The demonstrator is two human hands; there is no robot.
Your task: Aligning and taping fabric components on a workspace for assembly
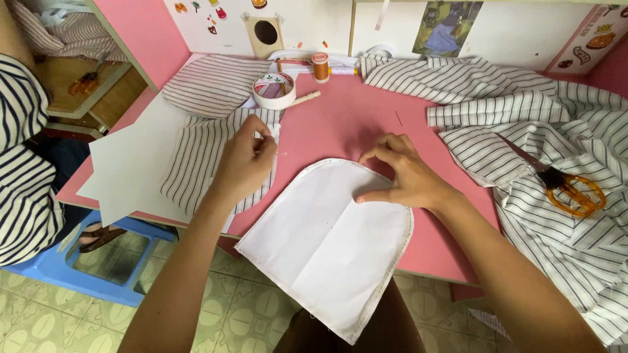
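White panel: a white arch-shaped fabric piece with a stitched rim [327, 242] lies on the pink tabletop [340, 124]; its straight lower end hangs past the table's near edge.
Right hand: the right hand [399, 173] rests on the panel's curved top edge, fingers bent, fingertips pressing the cloth, nothing gripped.
Left hand: the left hand [245, 160] hovers just left of the panel, thumb and forefinger pinched narrow; whether they hold a pin or thread I cannot tell.
Left side: striped fabric pieces [203, 131] on grey card [124, 170], close under the left hand.
Far edge: a round white tape roll [273, 90] and an orange thread spool [320, 67].
Right side: a heaped striped cloth [523, 124] carrying orange-handled scissors [562, 183].
Open room: bare pink surface between panel and spool.
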